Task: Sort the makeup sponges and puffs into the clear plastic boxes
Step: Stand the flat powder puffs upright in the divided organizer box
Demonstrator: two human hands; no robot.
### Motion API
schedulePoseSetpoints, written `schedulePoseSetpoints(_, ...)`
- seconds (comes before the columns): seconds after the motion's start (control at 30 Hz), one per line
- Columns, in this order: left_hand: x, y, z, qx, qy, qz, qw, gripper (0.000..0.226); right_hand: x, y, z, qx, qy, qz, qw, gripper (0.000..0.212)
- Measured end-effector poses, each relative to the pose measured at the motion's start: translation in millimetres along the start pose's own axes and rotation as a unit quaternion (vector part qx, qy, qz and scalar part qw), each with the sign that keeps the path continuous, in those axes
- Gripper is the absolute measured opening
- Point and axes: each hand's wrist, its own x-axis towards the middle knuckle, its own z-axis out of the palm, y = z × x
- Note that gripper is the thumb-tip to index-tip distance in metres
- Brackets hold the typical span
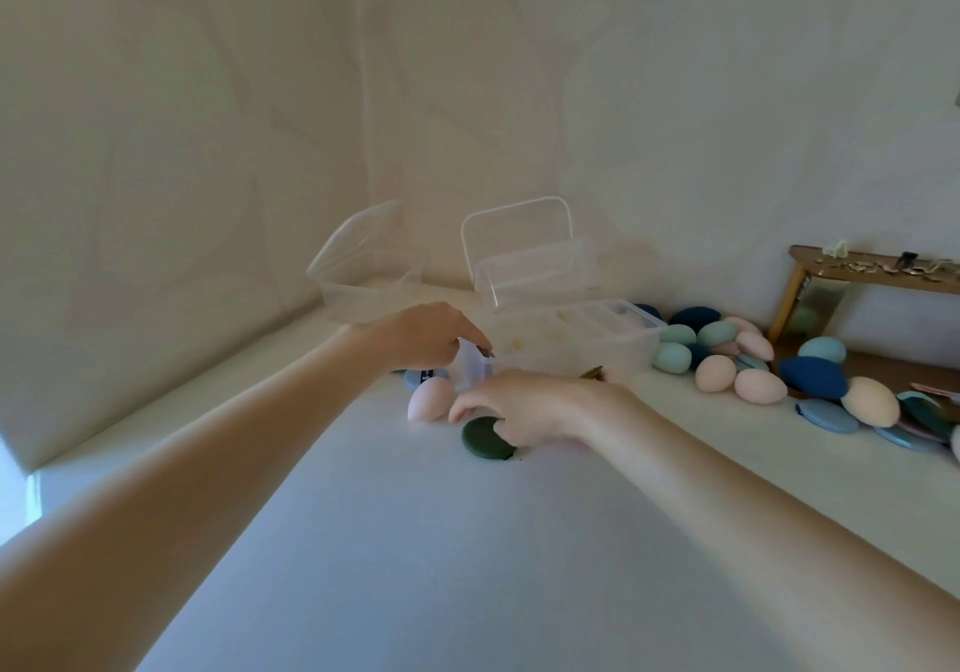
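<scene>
Table: white table [467,541] against a pale wall.
Boxes: two lidded clear boxes [524,276] stand open at the back; a third, near box [582,344] sits before them.
Sponges: a loose heap [753,365] lies right of the near box.
Left hand [421,336]: fingers curled, pinching the near box's corner.
Right hand [524,406]: fingers spread, resting on a dark green puff [480,440] lying on the table.
Pink sponge [428,398]: beside the puff.

Lower frame: white tabletop [467,567] open between the two forearms — free passage. Centre crowded: clear open-lid box [571,339], pink egg sponge [430,399], dark green round puff [485,440]. Right edge — pile of sponges and puffs [769,370] blocks. Upper left: empty clear box [363,282] against wall.
</scene>
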Motion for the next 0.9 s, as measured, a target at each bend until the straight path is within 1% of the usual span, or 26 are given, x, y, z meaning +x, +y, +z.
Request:
schedulePoseSetpoints(0.07, -1, -1, 1, 0.006, 0.003, -0.003, 1.000, 0.066, 9, 4, 10, -0.012, -0.007, -0.001, 1.000, 0.051)
schedulePoseSetpoints(0.17, -1, -4, 1, 0.000, 0.002, -0.004, 1.000, 0.066, 7, 11, 11, -0.005, 0.021, -0.005, 1.000, 0.040)
schedulePoseSetpoints(0.2, -1, -5, 1, 0.000, 0.001, -0.002, 1.000, 0.065, 5, 14, 6, 0.017, 0.042, -0.009, 0.999, 0.034)
schedulePoseSetpoints(0.23, -2, -4, 0, 0.000, -0.001, -0.003, 1.000, 0.063, 3, 17, 0, 0.068, 0.072, -0.009, 0.995, 0.027)
schedulePoseSetpoints(0.3, -1, -1, -2, 0.010, 0.003, -0.010, 1.000, 0.049, 2, 24, -16, 0.196, 0.161, -0.003, 0.967, 0.019)
schedulePoseSetpoints(0.33, -1, 1, -3, 0.017, 0.008, -0.018, 1.000, 0.042, 3, 28, -25, 0.247, 0.219, 0.002, 0.944, 0.019)
schedulePoseSetpoints(0.37, -1, 3, -4, 0.020, 0.011, -0.019, 1.000, 0.041, 5, 33, -32, 0.286, 0.276, 0.014, 0.918, 0.019)
schedulePoseSetpoints(0.43, -1, 3, -4, 0.033, -0.004, 0.004, 0.999, 0.055, 15, 40, -40, 0.306, 0.367, 0.068, 0.876, 0.020)
schedulePoseSetpoints(0.47, -2, 3, -5, 0.048, -0.011, 0.020, 0.999, 0.060, 21, 41, -39, 0.289, 0.390, 0.099, 0.869, 0.021)
schedulePoseSetpoints(0.53, -3, 2, -5, 0.072, -0.015, 0.040, 0.996, 0.060, 32, 40, -33, 0.229, 0.399, 0.138, 0.877, 0.023)
schedulePoseSetpoints(0.63, -3, 3, -3, 0.098, -0.007, 0.049, 0.994, 0.055, 40, 32, -18, 0.123, 0.358, 0.141, 0.915, 0.020)
schedulePoseSetpoints(0.7, -4, 3, -1, 0.112, -0.004, 0.047, 0.993, 0.052, 42, 28, -12, 0.051, 0.337, 0.133, 0.931, 0.019)
schedulePoseSetpoints(0.8, -4, 2, 0, 0.115, -0.002, 0.048, 0.992, 0.049, 47, 28, -9, 0.010, 0.328, 0.126, 0.936, 0.015)
schedulePoseSetpoints(0.9, -3, 2, 1, 0.120, 0.002, 0.052, 0.991, 0.050, 47, 29, -10, -0.007, 0.289, 0.125, 0.949, 0.024)
